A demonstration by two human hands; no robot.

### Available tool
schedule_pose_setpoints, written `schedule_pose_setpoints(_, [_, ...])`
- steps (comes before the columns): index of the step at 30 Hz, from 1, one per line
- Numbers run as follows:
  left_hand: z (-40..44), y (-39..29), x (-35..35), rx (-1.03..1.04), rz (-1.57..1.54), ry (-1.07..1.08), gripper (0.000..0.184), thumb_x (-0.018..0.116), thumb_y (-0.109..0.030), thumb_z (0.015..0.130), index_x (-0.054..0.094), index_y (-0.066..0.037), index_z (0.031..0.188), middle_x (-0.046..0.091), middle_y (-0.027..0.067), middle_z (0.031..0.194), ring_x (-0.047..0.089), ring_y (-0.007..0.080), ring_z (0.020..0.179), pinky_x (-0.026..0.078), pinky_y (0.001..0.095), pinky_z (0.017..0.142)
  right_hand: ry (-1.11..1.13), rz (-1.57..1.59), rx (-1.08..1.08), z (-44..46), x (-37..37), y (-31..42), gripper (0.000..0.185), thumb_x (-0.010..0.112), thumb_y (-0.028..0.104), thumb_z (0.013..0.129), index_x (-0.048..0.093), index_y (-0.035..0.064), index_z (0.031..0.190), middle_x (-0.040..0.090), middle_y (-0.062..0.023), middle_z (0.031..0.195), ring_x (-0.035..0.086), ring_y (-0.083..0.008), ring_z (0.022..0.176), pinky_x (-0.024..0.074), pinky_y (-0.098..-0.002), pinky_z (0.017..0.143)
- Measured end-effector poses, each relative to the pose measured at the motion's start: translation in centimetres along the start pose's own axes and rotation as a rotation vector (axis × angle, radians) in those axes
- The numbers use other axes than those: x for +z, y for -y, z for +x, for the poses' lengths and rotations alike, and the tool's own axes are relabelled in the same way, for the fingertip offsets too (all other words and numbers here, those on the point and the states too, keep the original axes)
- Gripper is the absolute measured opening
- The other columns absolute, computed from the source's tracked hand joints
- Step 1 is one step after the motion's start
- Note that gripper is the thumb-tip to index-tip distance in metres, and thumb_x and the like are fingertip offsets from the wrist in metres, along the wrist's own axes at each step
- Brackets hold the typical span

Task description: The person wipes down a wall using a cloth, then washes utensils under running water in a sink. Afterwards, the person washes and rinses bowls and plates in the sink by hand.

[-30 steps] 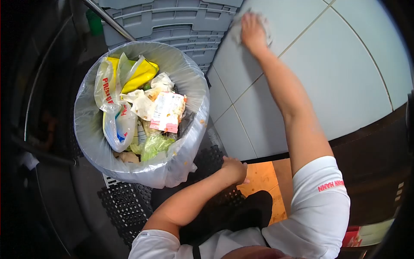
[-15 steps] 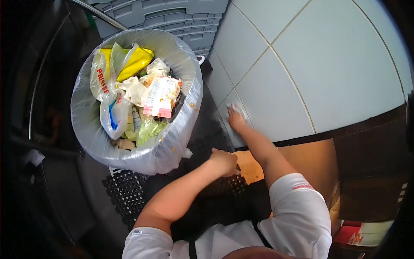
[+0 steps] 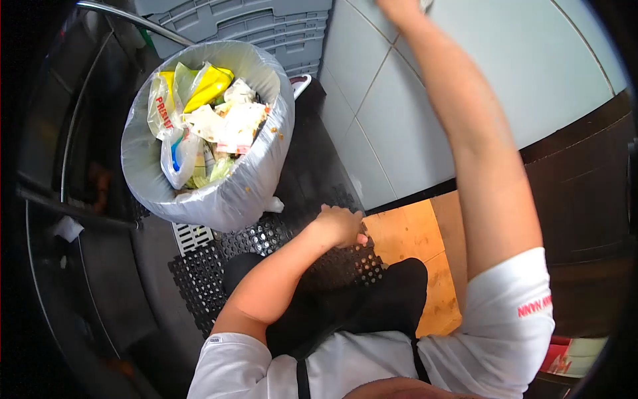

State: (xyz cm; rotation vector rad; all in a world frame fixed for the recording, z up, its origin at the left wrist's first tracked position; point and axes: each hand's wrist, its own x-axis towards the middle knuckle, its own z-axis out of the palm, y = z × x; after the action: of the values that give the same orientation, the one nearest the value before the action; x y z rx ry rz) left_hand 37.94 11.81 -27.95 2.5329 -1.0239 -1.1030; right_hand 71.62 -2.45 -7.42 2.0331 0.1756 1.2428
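Note:
My right hand (image 3: pixel 399 9) is at the top edge of the view, against the white tiled wall (image 3: pixel 518 73), and mostly cut off. A pale wiping cloth (image 3: pixel 426 5) shows beside its fingers, pressed to the tiles. Over my dark-clad knees, my left hand (image 3: pixel 340 227) hovers with fingers curled in; its palm side is hidden, so I cannot tell whether anything is in it. Left of that hand stands a bin lined with a clear plastic bag (image 3: pixel 219 207), holding food scraps, wrappers and a yellow bag (image 3: pixel 209 86).
Grey stacked crates (image 3: pixel 252 30) stand behind the bin. A metal rail (image 3: pixel 133 18) runs at upper left. Black perforated matting (image 3: pixel 199 286) and a white floor grate (image 3: pixel 191 237) lie below. Orange-brown tiles (image 3: pixel 405 233) border the wall's dark lower edge.
My right hand has moved up the wall with the cloth, from the low tiles near the floor to the view's top. My left hand stays nearly in place; the camera view has shifted slightly.

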Motion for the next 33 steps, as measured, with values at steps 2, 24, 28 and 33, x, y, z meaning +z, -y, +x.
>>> schedule_pose_setpoints(2, [0.5,-0.6,-0.5,-0.009,0.019,-0.012,0.063,0.054,-0.054,0.089,0.047,-0.007,0.131,0.062,0.0178,0.116,0.057,0.0364,0.114,0.040,0.0497,0.096,-0.054,0.086,0.004,0.8,1.7,-0.3,0.050,0.041,0.015,0.089,0.044,-0.0078,0.134,0.045,-0.0252,0.138,0.039,-0.0386,0.131,0.0277,-0.0453,0.111])
schedule_pose_setpoints(24, [2.6,-2.6,0.0,-0.058,0.075,0.028,0.072,0.055,-0.050,0.090,0.040,0.000,0.139,0.058,0.0239,0.123,0.054,0.0367,0.118,0.044,0.0448,0.097,0.035,0.205,0.040,-15.6,-17.9,-11.0,0.050,0.045,0.019,0.088,0.047,-0.0085,0.129,0.048,-0.0255,0.134,0.038,-0.0394,0.131,0.0277,-0.0480,0.111])
schedule_pose_setpoints(28, [2.2,-3.0,0.2,-0.011,0.061,0.019,0.072,0.054,-0.051,0.090,0.041,0.001,0.137,0.059,0.0249,0.121,0.055,0.0387,0.115,0.045,0.0453,0.095,0.266,0.076,-0.275,-26.9,-14.6,-3.0,0.058,0.049,0.015,0.084,0.040,-0.0099,0.136,0.048,-0.0225,0.135,0.047,-0.0301,0.124,0.0344,-0.0396,0.107])
schedule_pose_setpoints(33, [1.0,-2.0,0.6,0.000,0.074,-0.075,0.070,0.055,-0.049,0.090,0.042,0.003,0.135,0.060,0.0254,0.117,0.057,0.0403,0.111,0.046,0.0466,0.092,0.642,0.406,-0.481,-42.0,-13.0,4.9,0.049,0.050,0.018,0.084,0.051,-0.0087,0.125,0.052,-0.0238,0.128,0.047,-0.0311,0.125,0.0342,-0.0409,0.107])
